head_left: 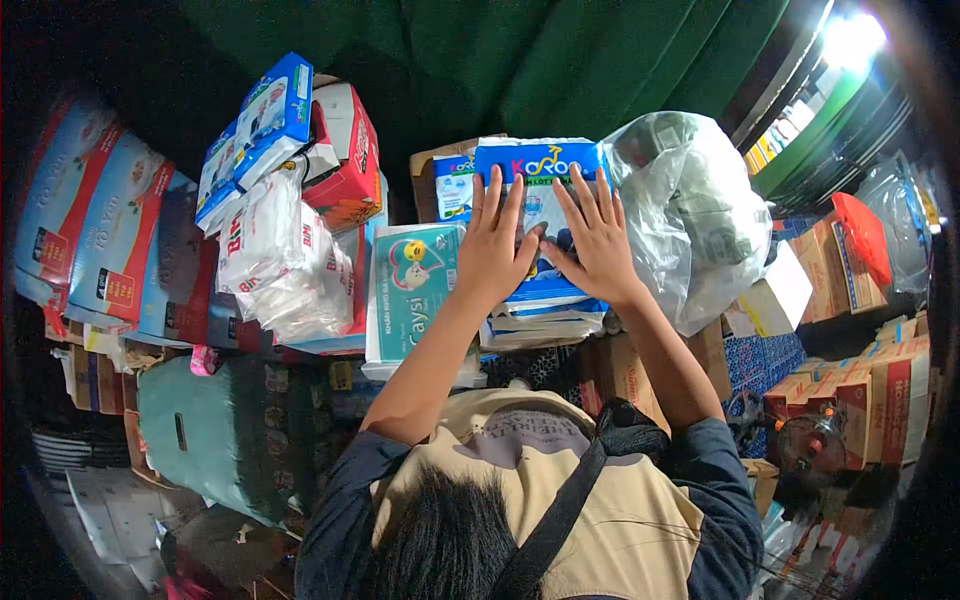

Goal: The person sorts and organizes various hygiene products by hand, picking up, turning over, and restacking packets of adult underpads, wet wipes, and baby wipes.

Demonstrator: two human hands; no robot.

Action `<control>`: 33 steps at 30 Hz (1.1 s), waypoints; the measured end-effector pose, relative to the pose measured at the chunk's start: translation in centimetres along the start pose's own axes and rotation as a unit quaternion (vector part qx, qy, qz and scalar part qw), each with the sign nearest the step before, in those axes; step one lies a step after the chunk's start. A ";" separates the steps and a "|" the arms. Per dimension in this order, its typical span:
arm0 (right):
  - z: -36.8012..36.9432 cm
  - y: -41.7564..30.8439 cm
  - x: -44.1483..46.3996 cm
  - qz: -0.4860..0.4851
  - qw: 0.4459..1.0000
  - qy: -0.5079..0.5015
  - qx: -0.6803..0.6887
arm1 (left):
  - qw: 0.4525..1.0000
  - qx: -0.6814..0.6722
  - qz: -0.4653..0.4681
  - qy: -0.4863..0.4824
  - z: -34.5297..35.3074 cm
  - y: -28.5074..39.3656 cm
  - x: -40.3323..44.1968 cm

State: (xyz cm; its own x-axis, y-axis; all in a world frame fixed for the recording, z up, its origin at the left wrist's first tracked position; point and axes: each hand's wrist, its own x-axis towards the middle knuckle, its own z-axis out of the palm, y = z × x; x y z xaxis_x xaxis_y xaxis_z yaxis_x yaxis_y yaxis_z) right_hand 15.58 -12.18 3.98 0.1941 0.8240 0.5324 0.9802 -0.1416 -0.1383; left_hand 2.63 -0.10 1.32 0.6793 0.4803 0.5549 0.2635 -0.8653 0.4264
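Both hands lie flat on a blue and white pack of pads [540, 160] that tops a small stack, its lettering partly covered. My left hand [495, 250] rests on the pack's left side, fingers stretched out. On the right side lies my right hand [597, 240], its fingers spread and its thumb close to the left thumb. Left of the stack is a teal pack of dry wipes [415, 290]. Another blue pack [452, 185] shows behind my left hand. A clear plastic bag [690, 210] with greenish rolled items bulges beside my right hand.
White BIMI packs [270, 250] are piled at left, near a tilted blue pack [262, 130] and a red box [345, 150]. Light-blue and red cartons [110, 220] stand far left. More cartons [860, 400] are stacked at right. A green curtain [540, 60] hangs behind.
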 end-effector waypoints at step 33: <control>0.0 -0.1 -1.0 -0.023 0.999 0.024 0.000 | 0.998 -0.059 -0.011 -0.022 -0.8 0.0 -0.8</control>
State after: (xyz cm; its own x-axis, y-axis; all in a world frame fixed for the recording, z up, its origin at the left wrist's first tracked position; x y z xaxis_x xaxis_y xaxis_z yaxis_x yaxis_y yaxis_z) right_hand 15.26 -12.96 3.49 0.1497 0.8029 0.5770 0.9882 -0.1032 -0.1127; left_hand 1.56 -0.39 1.46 0.7042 0.4896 0.5142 0.1969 -0.8305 0.5211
